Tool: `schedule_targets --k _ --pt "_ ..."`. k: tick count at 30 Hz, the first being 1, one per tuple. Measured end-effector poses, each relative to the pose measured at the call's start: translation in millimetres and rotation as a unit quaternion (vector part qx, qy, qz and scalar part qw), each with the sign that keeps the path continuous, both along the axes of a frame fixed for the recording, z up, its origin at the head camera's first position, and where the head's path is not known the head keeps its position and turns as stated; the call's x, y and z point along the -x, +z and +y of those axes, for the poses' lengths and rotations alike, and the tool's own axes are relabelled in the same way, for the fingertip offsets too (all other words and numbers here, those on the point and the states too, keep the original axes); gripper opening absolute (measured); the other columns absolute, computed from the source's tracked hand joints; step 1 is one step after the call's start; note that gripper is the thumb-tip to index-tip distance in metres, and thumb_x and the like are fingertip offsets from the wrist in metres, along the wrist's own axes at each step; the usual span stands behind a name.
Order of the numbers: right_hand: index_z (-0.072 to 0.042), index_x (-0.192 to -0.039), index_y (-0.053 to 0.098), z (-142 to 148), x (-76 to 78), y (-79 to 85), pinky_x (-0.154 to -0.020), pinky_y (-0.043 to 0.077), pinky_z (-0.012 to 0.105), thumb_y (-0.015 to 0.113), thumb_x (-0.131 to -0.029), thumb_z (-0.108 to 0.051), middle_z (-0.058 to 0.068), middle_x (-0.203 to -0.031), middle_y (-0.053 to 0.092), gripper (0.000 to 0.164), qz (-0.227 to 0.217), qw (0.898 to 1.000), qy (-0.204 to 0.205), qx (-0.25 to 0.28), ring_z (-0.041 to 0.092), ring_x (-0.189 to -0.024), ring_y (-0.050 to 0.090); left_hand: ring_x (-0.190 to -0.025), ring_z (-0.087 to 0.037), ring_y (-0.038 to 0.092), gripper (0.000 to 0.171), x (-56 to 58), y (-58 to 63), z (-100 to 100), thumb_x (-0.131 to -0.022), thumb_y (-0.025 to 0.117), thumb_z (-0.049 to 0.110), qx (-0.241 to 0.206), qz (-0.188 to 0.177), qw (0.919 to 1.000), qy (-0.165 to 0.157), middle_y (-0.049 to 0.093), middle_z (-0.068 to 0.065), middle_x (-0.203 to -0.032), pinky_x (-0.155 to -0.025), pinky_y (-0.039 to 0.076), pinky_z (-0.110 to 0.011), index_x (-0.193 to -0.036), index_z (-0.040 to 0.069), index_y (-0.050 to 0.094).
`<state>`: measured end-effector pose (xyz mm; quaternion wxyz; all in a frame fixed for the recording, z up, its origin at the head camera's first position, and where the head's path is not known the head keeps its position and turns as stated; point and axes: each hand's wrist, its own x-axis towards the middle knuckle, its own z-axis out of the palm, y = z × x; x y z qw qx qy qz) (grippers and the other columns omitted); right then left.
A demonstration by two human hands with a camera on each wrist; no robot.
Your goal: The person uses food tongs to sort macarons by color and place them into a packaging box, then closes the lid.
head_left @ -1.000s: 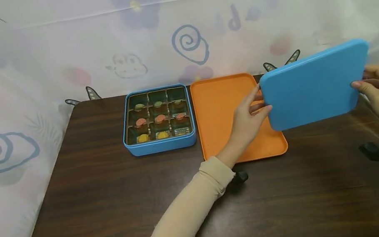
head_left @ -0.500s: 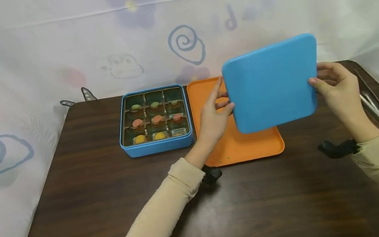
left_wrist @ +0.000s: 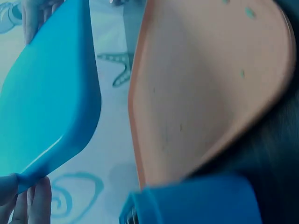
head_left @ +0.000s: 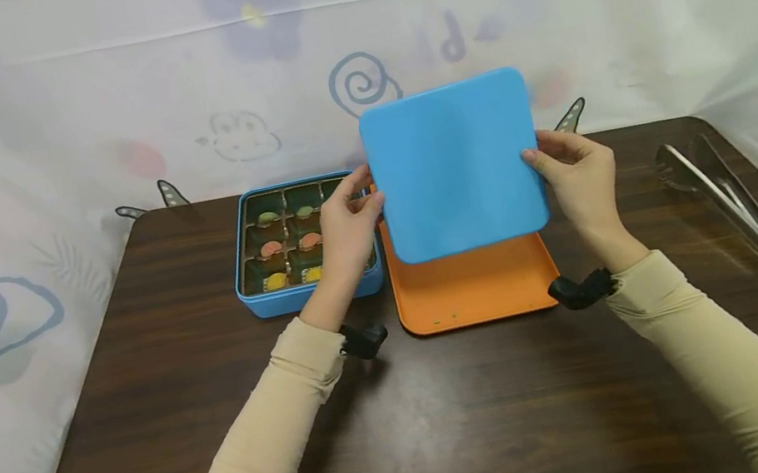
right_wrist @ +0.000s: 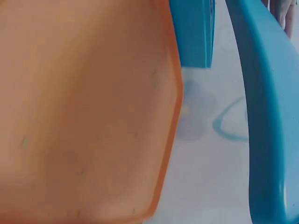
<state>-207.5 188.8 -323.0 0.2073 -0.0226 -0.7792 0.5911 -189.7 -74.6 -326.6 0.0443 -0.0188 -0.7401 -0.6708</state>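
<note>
Between my two hands a blue lid (head_left: 454,168) is held up, tilted, above the orange tray (head_left: 475,287). My left hand (head_left: 346,234) pinches its left edge, and my right hand (head_left: 583,183) pinches the right edge. In the left wrist view the lid (left_wrist: 51,93) shows its rounded rim, with fingers at both ends. The right wrist view shows the lid's edge (right_wrist: 266,107) beside the tray (right_wrist: 93,116). Left of the tray stands a blue box (head_left: 313,294) with a divided insert holding green, pink and yellow pieces. My left hand and wrist hide part of the box's right side.
Metal tongs (head_left: 732,208) lie at the right side of the dark wooden table (head_left: 473,423). Small green crumbs dot the tray. A patterned white cloth (head_left: 169,79) hangs behind the table.
Both hands have carried the blue lid leftward, from over the right of the table to above the orange tray. The tongs, earlier mostly hidden, are now in full view.
</note>
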Motion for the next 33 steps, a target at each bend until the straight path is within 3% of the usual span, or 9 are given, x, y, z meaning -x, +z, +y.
schedule_targets --k 4,8,11,17,21,23,28,30,33 --pt "-0.004 -0.122 0.066 -18 1.0 -1.0 -0.078 0.054 0.013 0.069 -0.087 -0.016 0.004 -0.107 0.071 0.037 -0.013 0.999 0.030 0.002 -0.002 -0.090 0.064 -0.117 -0.027 0.060 0.046 3.4 2.2 -16 -0.097 0.053 0.007 0.024 0.003 0.9994 0.025 0.055 -0.014 -0.136 -0.080 0.055 -0.027 -0.142 0.007 0.047" --pt "-0.003 -0.129 0.060 -34 2.7 -3.2 -0.088 0.054 0.019 0.063 -0.092 -0.014 0.017 -0.125 0.064 0.039 -0.029 0.997 0.068 -0.005 0.004 -0.101 0.062 -0.121 -0.028 0.057 0.047 8.7 4.3 -34 -0.097 0.052 0.006 0.039 -0.012 0.9988 0.026 0.053 -0.015 -0.138 -0.088 0.055 -0.031 -0.143 0.007 0.045" --pt "-0.001 -0.130 0.059 -45 5.0 -7.1 -0.091 0.054 0.026 0.061 -0.093 -0.009 0.018 -0.126 0.062 0.038 -0.026 0.996 0.085 -0.005 0.013 -0.101 0.064 -0.127 -0.027 0.052 0.051 11.8 5.5 -48 -0.097 0.052 0.006 0.053 -0.042 0.9976 0.013 0.047 -0.014 -0.143 -0.097 0.051 -0.039 -0.146 0.009 0.040" --pt "0.002 -0.127 0.060 -70 6.3 -14.3 -0.093 0.054 0.036 0.061 -0.092 -0.006 0.020 -0.126 0.060 0.036 -0.020 0.994 0.093 0.044 0.032 -0.111 0.064 -0.126 -0.029 0.054 0.054 12.4 8.0 -70 -0.098 0.050 0.010 0.072 -0.096 0.9928 0.012 0.042 -0.010 -0.147 -0.076 0.052 -0.025 -0.150 0.015 0.034" --pt "0.002 -0.130 0.057 -85 5.3 -16.5 -0.097 0.053 0.037 0.060 -0.092 -0.007 0.020 -0.130 0.057 0.039 -0.047 0.990 0.121 0.060 0.033 -0.117 0.062 -0.126 -0.030 0.053 0.053 10.0 10.9 -84 -0.099 0.047 0.014 0.086 -0.103 0.9906 0.028 0.038 -0.012 -0.150 -0.096 0.050 -0.034 -0.150 0.015 0.033" --pt "0.001 -0.133 0.054 -92 4.2 -16.7 -0.098 0.052 0.037 0.060 -0.093 -0.008 0.019 -0.133 0.055 0.042 -0.059 0.986 0.146 0.054 0.032 -0.119 0.060 -0.116 -0.027 0.057 0.053 8.5 11.5 -92 -0.100 0.046 0.017 0.100 -0.108 0.9886 0.034 0.037 -0.012 -0.150 -0.094 0.049 -0.036 -0.151 0.015 0.032" --pt "-0.002 -0.141 0.046 -106 2.4 -19.6 -0.101 0.049 0.040 0.062 -0.091 -0.008 0.016 -0.142 0.047 0.052 -0.080 0.975 0.204 0.033 0.030 -0.128 0.054 -0.079 -0.006 0.061 0.052 5.6 9.3 -113 -0.099 0.049 0.020 0.111 -0.118 0.9856 0.048 0.040 -0.011 -0.149 -0.067 0.048 -0.021 -0.149 0.016 0.035" --pt "-0.003 -0.143 0.043 -111 2.8 -22.5 -0.103 0.047 0.040 0.063 -0.091 -0.009 0.014 -0.147 0.043 0.056 -0.087 0.971 0.223 0.028 0.029 -0.131 0.051 -0.084 -0.006 0.065 0.053 5.6 7.6 -120 -0.098 0.052 0.019 0.111 -0.118 0.9851 0.056 0.041 -0.011 -0.149 -0.072 0.052 -0.019 -0.148 0.015 0.037" --pt "-0.005 -0.146 0.039 -119 2.8 -26.8 -0.106 0.044 0.038 0.063 -0.090 -0.008 0.011 -0.152 0.038 0.060 -0.097 0.964 0.246 0.026 0.027 -0.135 0.047 -0.111 -0.016 0.063 0.053 5.7 5.6 -128 -0.097 0.055 0.018 0.118 -0.120 0.9835 0.067 0.042 -0.011 -0.150 -0.093 0.052 -0.028 -0.147 0.013 0.040"
